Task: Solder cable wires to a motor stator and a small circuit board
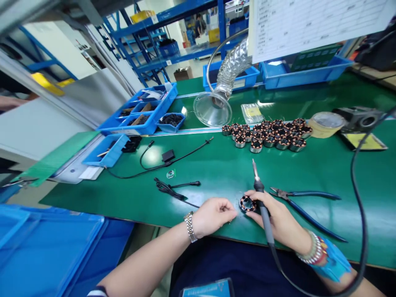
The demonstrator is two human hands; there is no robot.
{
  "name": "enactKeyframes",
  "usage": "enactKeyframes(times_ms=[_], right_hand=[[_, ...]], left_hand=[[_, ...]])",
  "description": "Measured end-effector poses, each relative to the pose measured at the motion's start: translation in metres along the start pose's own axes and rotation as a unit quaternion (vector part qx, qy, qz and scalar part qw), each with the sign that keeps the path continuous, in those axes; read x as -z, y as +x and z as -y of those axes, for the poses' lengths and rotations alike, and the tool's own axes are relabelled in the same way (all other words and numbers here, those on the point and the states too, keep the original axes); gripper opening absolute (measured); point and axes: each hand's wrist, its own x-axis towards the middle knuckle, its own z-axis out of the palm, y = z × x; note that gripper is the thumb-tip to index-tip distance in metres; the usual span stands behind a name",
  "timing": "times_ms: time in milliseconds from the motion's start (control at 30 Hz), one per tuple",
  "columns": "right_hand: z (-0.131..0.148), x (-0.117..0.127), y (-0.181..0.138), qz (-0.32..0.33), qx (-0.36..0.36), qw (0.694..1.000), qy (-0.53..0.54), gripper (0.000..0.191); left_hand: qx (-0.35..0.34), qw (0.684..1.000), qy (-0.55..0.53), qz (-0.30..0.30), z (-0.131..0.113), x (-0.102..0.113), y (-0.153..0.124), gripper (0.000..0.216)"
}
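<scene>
My right hand (pixel 275 216) holds a ring-shaped motor stator (pixel 247 203) with copper windings between thumb and fingers, close to the table's front edge. A soldering iron (pixel 262 206) also rests in that hand, its tip pointing away from me. Just left of the stator, my left hand (pixel 216 216) is closed in a pinch; what its fingertips hold is too small to make out. A black cable (pixel 170 189) lies coiled on the mat and runs under my left hand. Beside my right hand lie blue-handled cutting pliers (pixel 305 202), jaws toward the stator.
Many more stators (pixel 272 134) stand grouped at the back, below a fume extractor hood (pixel 213 109). Solder stand (pixel 360 119) and round tub (pixel 327 123) are at right. Blue parts bins (pixel 151 117), a second cable (pixel 154 167) and a small circuit board (pixel 170 174) lie left.
</scene>
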Motion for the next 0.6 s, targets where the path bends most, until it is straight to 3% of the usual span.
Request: enactKeyframes(times_ms=[200,333,400,500,600], right_hand=[[-0.001,0.000,0.000,0.006,0.002,1.000,-0.010,0.031],[-0.001,0.001,0.001,0.015,0.001,1.000,-0.001,0.031],[-0.001,0.001,0.001,0.017,0.000,1.000,0.004,0.032],[-0.001,0.003,0.001,0.017,-0.002,1.000,0.006,0.033],[-0.001,0.006,0.000,0.010,-0.008,1.000,-0.002,0.031]], left_hand=[[-0.022,0.998,-0.065,-0.008,0.005,-0.002,0.003,0.016],[-0.053,0.983,-0.174,0.036,0.007,-0.009,0.013,0.027],[-0.062,0.983,-0.164,0.056,0.007,-0.006,0.016,0.027],[-0.120,0.993,0.017,-0.007,0.006,0.015,0.011,0.021],[-0.230,0.929,0.274,-0.095,0.012,0.050,-0.005,0.018]])
